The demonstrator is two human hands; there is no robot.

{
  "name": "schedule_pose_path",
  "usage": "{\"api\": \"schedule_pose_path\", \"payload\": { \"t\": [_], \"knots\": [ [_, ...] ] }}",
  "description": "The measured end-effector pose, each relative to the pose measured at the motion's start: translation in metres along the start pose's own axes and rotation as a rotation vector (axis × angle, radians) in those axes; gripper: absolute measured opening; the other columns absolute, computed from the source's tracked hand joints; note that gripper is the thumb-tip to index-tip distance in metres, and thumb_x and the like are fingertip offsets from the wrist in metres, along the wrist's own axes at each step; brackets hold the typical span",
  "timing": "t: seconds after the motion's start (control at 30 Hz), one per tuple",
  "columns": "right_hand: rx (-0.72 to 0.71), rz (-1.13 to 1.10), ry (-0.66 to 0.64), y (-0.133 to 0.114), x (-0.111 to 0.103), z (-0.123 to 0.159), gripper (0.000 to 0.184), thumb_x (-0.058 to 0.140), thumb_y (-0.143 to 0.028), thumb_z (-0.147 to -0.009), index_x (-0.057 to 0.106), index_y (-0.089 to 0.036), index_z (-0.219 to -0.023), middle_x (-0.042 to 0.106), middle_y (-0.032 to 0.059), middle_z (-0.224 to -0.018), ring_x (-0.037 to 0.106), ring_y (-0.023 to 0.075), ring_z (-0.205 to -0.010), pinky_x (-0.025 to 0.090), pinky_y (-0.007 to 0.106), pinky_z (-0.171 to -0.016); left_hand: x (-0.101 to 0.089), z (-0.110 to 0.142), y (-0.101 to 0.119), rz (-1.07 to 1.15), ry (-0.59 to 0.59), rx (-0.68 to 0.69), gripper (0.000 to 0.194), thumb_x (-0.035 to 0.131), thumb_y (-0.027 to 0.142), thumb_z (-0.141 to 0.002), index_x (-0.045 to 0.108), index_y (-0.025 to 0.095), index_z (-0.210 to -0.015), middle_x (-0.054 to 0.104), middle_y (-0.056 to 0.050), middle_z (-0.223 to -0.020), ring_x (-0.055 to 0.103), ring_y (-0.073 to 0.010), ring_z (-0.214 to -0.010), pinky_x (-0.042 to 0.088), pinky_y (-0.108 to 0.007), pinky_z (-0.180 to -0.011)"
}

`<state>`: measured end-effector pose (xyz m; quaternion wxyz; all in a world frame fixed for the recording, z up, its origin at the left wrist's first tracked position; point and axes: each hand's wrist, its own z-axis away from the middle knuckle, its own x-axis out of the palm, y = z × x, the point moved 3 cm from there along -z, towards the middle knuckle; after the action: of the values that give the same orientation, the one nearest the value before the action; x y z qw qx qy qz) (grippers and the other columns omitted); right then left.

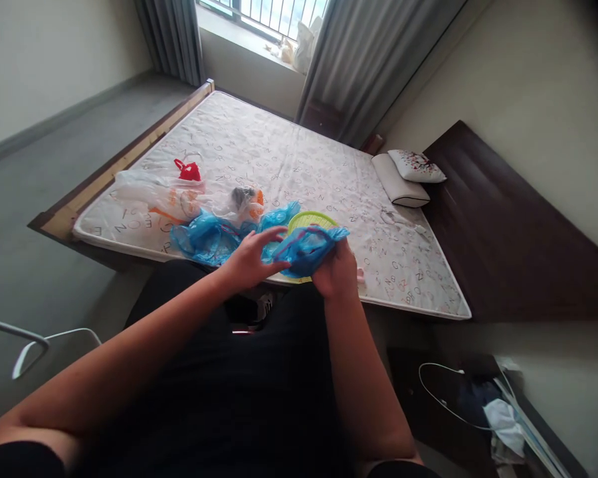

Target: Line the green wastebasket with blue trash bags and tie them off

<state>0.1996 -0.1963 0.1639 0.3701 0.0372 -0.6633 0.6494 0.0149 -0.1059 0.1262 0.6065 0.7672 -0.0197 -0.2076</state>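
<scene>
My left hand (252, 255) and my right hand (335, 269) both grip a crumpled blue plastic bag (306, 249) held above the near edge of the mattress (299, 166). The left fingers pinch its left side. My right hand is closed around its right side. Just behind the bag lies a light green round basket (309, 219). More blue plastic bags (206, 238) lie heaped to the left of my hands.
Clear and white plastic bags (149, 192), one with a red handle (188, 170), lie on the mattress' left part. Two pillows (408, 176) sit at the far right by the dark headboard (503, 226). A white rack (30, 345) stands at left; clutter and a cable (478, 398) lie at lower right.
</scene>
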Motion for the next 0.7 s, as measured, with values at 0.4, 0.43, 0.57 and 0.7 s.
{"api": "schedule_pose_path", "payload": {
  "t": [0.4, 0.43, 0.57, 0.7],
  "knots": [
    [-0.463, 0.959, 0.451, -0.035, -0.058, -0.014, 0.032, 0.055, -0.050, -0.097, 0.063, -0.020, -0.102, 0.069, 0.0066, -0.098, 0.064, 0.0198, -0.085, 0.051, 0.036, -0.083, -0.043, -0.046, 0.051, 0.239, 0.014, -0.156, 0.022, 0.072, 0.022, -0.077, 0.073, 0.016, -0.098, 0.064, 0.000, -0.069, 0.059, -0.0128, -0.055, 0.053, -0.024, -0.053],
    [-0.514, 0.973, 0.486, -0.036, -0.050, -0.008, 0.032, 0.052, -0.050, -0.099, 0.062, -0.021, -0.107, 0.068, 0.0080, -0.103, 0.064, 0.0202, -0.087, 0.052, 0.037, -0.084, -0.043, -0.044, 0.055, 0.269, 0.005, -0.172, 0.022, 0.073, 0.023, -0.077, 0.073, 0.016, -0.098, 0.064, 0.000, -0.067, 0.059, -0.0130, -0.054, 0.052, -0.023, -0.051],
    [-0.601, 1.058, 0.254, -0.018, -0.007, 0.011, 0.055, 0.061, -0.056, -0.096, 0.050, -0.025, -0.140, 0.061, 0.0135, -0.133, 0.064, 0.0261, -0.112, 0.055, 0.042, -0.095, -0.034, -0.034, 0.070, 0.370, -0.032, -0.204, 0.026, 0.075, 0.026, -0.078, 0.074, 0.017, -0.102, 0.065, -0.001, -0.067, 0.061, -0.0137, -0.052, 0.049, -0.022, -0.047],
    [-0.454, 1.243, -0.095, 0.014, 0.011, 0.003, 0.075, 0.079, -0.041, -0.085, 0.046, -0.027, -0.151, 0.062, 0.0136, -0.138, 0.065, 0.0302, -0.118, 0.055, 0.045, -0.101, -0.029, -0.025, 0.081, 0.447, -0.120, -0.242, 0.029, 0.080, 0.029, -0.076, 0.075, 0.017, -0.102, 0.068, -0.001, -0.070, 0.060, -0.0124, -0.052, 0.049, -0.020, -0.047]
  ]
}}
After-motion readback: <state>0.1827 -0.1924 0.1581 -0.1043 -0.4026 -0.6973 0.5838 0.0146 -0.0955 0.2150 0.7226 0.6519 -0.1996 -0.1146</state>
